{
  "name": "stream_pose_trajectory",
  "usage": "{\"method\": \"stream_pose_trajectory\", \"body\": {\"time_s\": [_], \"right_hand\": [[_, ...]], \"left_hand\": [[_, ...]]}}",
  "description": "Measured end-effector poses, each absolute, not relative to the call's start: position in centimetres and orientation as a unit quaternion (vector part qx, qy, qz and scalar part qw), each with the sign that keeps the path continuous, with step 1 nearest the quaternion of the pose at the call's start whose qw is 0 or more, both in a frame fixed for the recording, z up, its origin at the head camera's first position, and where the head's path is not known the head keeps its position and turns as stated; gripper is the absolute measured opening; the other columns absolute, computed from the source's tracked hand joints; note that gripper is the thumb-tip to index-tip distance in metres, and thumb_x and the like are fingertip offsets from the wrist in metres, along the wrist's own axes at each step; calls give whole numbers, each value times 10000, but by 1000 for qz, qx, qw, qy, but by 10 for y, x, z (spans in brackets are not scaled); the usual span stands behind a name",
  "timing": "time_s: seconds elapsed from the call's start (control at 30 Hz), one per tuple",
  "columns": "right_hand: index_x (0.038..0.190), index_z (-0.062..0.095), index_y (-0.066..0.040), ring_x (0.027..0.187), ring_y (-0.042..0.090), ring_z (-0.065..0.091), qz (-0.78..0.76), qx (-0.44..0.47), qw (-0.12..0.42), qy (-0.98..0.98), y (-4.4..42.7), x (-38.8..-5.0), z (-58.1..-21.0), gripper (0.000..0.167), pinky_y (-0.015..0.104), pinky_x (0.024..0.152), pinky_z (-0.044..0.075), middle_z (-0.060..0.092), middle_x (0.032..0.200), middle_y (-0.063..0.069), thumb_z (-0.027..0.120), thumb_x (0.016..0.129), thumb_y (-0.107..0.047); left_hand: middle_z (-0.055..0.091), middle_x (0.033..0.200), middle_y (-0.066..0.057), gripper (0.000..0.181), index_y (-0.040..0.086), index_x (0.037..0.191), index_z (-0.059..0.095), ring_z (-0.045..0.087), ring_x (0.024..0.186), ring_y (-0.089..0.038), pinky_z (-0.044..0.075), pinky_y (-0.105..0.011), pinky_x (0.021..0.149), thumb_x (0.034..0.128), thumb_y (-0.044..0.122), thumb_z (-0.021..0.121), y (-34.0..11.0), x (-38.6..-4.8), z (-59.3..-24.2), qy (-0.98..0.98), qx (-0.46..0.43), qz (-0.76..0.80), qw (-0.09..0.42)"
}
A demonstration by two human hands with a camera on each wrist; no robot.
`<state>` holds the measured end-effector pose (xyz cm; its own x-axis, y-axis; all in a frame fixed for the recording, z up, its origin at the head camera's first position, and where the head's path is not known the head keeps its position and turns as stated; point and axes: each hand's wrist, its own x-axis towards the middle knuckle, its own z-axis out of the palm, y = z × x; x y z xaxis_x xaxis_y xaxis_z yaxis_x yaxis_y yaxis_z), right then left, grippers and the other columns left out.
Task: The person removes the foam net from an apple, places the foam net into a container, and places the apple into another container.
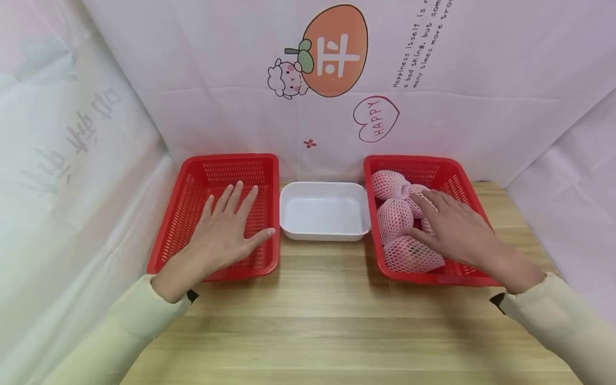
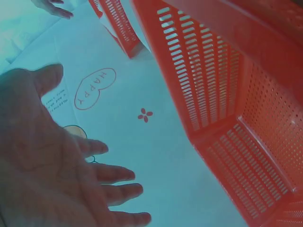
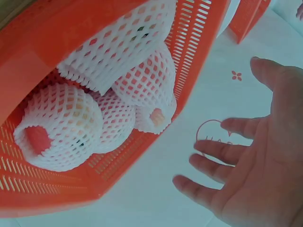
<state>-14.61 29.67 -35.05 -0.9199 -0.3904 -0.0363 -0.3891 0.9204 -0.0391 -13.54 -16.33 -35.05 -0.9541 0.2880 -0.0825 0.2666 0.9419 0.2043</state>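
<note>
The left hand [image 1: 222, 233], outspread, hovers over the left basket [image 1: 240, 275], and the right hand [image 1: 456, 227], likewise outspread, hovers above net-wrapped fruit [image 1: 395, 218] in the right basket [image 1: 418, 277].

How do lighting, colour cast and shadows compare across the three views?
Head view: bright, fairly even light, soft shadow on the pale wood-grain table by the cream right sleeve; left wrist view: strong blue-green cast on the white printed cloth, bare left hand dim; right wrist view: milder cool cast, round items in pale foam netting well defined.
</note>
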Motion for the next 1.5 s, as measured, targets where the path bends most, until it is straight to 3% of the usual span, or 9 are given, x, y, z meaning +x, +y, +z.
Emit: {"method": "stream_pose_trajectory", "body": {"time_s": [0.2,0.5,0.73,0.9,1.1,1.3,1.5], "right_hand": [[1521,532,-23,1366,501,512,-15,-218,54,974,301,-144,-352,848,728,1025,483,566,1474,267,812,890,-515],[1405,636,-34,1256,481,604,-14,-251,99,963,307,-147,-373,868,688,972,540,640,1367,227,917,749,-528],[1419,621,-65,1229,450,623,-26,-248,134,959,311,-149,-389,829,661,944,564,660,1322,216,899,788,-525],[1459,577,-34,1211,450,637,-28,-242,165,956,309,-151,-395,898,654,939,571,656,1329,233,896,786,-535],[1445,526,-97,984,245,666,-75,-246,195,947,302,-156,-409,865,534,882,616,684,1137,84,884,798,-547],[1422,494,-87,899,192,626,-112,-238,191,946,302,-159,-417,844,492,866,614,664,1052,46,922,785,-438],[1374,543,-98,904,193,627,-123,-228,162,952,309,-156,-420,810,482,838,612,671,1050,49,927,761,-462]], "left_hand": [[159,1753,-188,1002,148,1706,186,168,1601,-435,118,-671,1282,954,598,671,-156,-125,-349,977,173,121,11],[338,1693,-155,948,135,1662,336,361,1530,-390,282,-612,1260,929,600,720,-132,-99,-347,959,242,145,-33],[356,1692,-142,937,153,1651,370,433,1499,-375,358,-591,1226,930,646,709,-110,-81,-357,944,288,163,-13],[376,1686,-122,939,153,1639,389,463,1481,-352,414,-576,1188,917,651,725,-93,-70,-370,935,309,176,7],[342,1708,-91,929,192,1654,364,476,1470,-355,472,-627,1114,930,670,693,-85,-52,-384,932,300,195,56],[343,1703,-99,927,187,1657,349,441,1497,-333,493,-617,1090,940,677,671,-76,-42,-408,928,307,196,81],[345,1697,-127,931,170,1658,347,455,1480,-348,512,-624,1059,936,640,703,-73,-39,-429,928,290,213,95]]}}
